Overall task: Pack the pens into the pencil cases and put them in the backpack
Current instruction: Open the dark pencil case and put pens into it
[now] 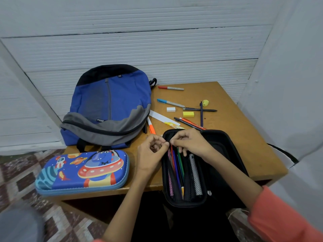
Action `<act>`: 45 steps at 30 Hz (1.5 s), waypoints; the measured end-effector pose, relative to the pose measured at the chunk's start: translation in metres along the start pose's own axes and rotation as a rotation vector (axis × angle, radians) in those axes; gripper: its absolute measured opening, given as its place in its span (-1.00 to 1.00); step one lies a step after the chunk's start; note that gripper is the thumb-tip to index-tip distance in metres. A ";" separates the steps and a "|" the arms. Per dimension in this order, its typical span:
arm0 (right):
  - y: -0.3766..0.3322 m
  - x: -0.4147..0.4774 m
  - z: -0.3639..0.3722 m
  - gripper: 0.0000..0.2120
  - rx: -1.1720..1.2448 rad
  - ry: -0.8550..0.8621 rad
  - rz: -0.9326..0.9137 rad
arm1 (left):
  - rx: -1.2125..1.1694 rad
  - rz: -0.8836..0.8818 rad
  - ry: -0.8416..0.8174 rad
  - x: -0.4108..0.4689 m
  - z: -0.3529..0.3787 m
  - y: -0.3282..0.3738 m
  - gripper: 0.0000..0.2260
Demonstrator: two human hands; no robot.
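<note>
A black pencil case [185, 203] lies open at the table's front edge, with several pens and a mesh-patterned pen [195, 173] standing in its left half. My left hand [151, 152] and my right hand [191, 142] meet over the case's top end. The left fingers pinch the case's inner edge, and the right fingers pinch the tip of a red pen [172, 155]. A shut blue space-print pencil case [82, 172] lies to the left. The blue and grey backpack [111, 102] lies zipped behind it.
Loose on the wooden table [244, 137] are a red marker [170, 88], a blue marker [169, 102], an orange pen [151, 127], dark pens [201, 109], pencils [190, 124], a white strip [164, 117], two erasers [188, 114] and a yellow sharpener [205, 102]. Walls close in behind and to the right.
</note>
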State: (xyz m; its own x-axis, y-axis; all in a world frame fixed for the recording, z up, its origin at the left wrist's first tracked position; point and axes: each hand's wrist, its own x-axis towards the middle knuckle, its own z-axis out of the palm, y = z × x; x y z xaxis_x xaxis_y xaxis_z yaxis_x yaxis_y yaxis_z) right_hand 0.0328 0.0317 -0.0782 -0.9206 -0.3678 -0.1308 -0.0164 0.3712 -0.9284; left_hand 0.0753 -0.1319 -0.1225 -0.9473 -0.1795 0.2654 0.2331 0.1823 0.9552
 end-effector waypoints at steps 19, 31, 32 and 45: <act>0.024 0.041 -0.090 -0.91 -0.104 0.464 0.063 | 0.031 -0.037 -0.013 -0.001 -0.001 0.006 -0.88; 0.046 0.046 -0.084 -0.94 -0.219 0.523 0.002 | -0.016 -0.026 -0.005 0.000 0.000 0.000 -0.86; 0.046 0.045 -0.084 -0.93 -0.215 0.523 0.003 | -0.019 -0.031 -0.006 0.000 0.000 -0.001 -0.86; 0.031 0.041 -0.069 -0.95 -0.355 0.347 -0.099 | -0.034 -0.029 -0.043 -0.001 0.000 0.004 -0.84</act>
State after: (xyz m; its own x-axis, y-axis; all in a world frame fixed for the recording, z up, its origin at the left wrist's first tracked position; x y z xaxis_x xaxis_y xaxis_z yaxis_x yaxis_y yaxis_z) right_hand -0.0322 0.0870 -0.0885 -0.9824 -0.1334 0.1310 -0.1862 0.6379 -0.7472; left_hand 0.0770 -0.1316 -0.1187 -0.9623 -0.1420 0.2319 0.2116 0.1445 0.9666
